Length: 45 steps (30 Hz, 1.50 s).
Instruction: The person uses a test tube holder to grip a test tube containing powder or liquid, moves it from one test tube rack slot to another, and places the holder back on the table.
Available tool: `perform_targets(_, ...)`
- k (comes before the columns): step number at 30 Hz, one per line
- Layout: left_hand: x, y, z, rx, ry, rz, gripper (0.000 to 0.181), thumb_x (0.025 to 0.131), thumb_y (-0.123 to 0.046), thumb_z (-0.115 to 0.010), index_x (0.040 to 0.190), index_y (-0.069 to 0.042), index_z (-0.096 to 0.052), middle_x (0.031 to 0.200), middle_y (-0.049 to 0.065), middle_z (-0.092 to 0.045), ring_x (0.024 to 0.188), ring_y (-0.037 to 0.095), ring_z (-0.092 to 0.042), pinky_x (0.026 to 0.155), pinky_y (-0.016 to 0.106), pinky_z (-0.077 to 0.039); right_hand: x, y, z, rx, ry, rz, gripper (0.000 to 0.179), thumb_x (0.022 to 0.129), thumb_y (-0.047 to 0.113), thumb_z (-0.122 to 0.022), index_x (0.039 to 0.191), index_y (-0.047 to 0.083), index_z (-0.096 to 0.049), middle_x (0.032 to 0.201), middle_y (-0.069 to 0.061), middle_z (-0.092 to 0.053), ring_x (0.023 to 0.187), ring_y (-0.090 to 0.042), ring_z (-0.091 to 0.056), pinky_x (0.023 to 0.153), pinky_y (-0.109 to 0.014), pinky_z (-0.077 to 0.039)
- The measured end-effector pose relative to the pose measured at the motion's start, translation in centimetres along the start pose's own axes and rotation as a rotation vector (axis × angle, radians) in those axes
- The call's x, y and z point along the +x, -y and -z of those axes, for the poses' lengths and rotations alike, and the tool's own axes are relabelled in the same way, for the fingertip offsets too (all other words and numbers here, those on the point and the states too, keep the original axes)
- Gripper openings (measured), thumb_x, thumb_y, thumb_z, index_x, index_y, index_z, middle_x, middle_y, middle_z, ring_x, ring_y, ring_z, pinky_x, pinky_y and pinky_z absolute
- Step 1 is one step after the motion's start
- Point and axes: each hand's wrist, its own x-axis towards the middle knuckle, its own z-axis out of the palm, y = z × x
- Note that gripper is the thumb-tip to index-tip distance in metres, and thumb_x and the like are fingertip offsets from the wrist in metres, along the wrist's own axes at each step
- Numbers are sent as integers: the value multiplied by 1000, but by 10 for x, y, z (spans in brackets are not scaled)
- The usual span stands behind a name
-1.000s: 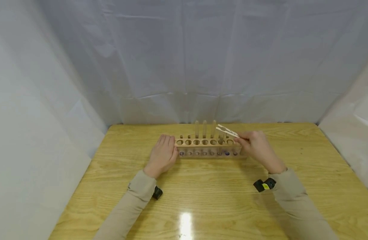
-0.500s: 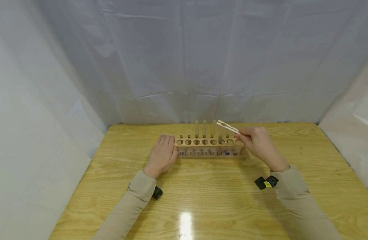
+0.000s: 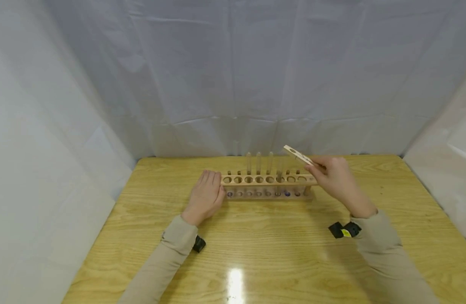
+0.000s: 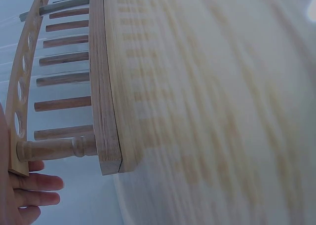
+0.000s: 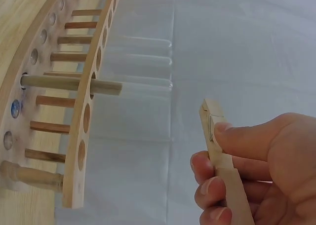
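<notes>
A wooden test tube rack (image 3: pixel 252 180) stands on the table, one row of holes in its top bar and several pegs behind. My left hand (image 3: pixel 206 194) holds the rack's left end, its fingers bent down past the top bar (image 4: pixel 22 82); the thumb is mostly hidden in the left wrist view. My right hand (image 3: pixel 333 179) grips a wooden test tube clamp (image 3: pixel 298 155), raised above the rack's right end with its jaws closed on nothing. One test tube (image 3: pixel 280 169) stands upright in a hole right of the middle; its lower part looks brownish, contents unclear.
Three clear test tubes (image 3: pixel 258 162) sit upside down on the back pegs. Blue shows in one hollow (image 5: pixel 15 108) of the lower board. A pale grey curtain (image 3: pixel 233 76) hangs behind the wooden table (image 3: pixel 263 253), and light sheets border both sides.
My right hand has moved right and a little up with the clamp, away from the upright tube. The clamp has turned and its jaws have come together. My left hand stays still.
</notes>
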Motion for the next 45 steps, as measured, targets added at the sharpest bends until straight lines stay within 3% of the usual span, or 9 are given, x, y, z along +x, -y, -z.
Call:
perform_targets(14,-1,2,-1,10,-11,-13,37,99,-18,-28,112,7,-52,106,26,-54,108,43,-53,114,51,-32,-14,-15,19,-51,-36,-56,23,97,16,-64,106,-5,-72,69,-6,-63,44,-11,-40,39,-26,-34)
perform_targets(24,-1,3,-3,4,-60,-43,36,99,-18,-28,110,7,-52,102,25,-53,104,43,-54,112,53,-34,-24,-27,31,-79,-76,-135,31,98,17,-63,113,-10,-68,82,-18,-69,52,-14,-49,43,-27,-37)
perform_targets(35,1,2,-3,-6,24,-2,40,100,-20,-26,115,7,-51,108,25,-53,111,42,-51,115,51,-30,-38,-42,38,-110,-98,-188,27,98,19,-62,107,-5,-70,71,-11,-63,47,-16,-42,42,-28,-32)
perform_targets(41,1,1,-2,-4,24,-7,38,99,-20,-26,112,6,-51,107,24,-53,110,42,-52,114,51,-31,-47,-55,38,-136,-131,-200,29,96,15,-64,106,-12,-69,73,-17,-65,48,-14,-42,43,-29,-32)
perform_targets(45,1,0,-2,-7,14,-11,38,99,-20,-26,112,6,-51,106,25,-53,110,42,-52,114,52,-32,-54,-65,37,-151,-143,-206,27,96,14,-65,104,-11,-70,67,-13,-62,47,-12,-39,45,-29,-31)
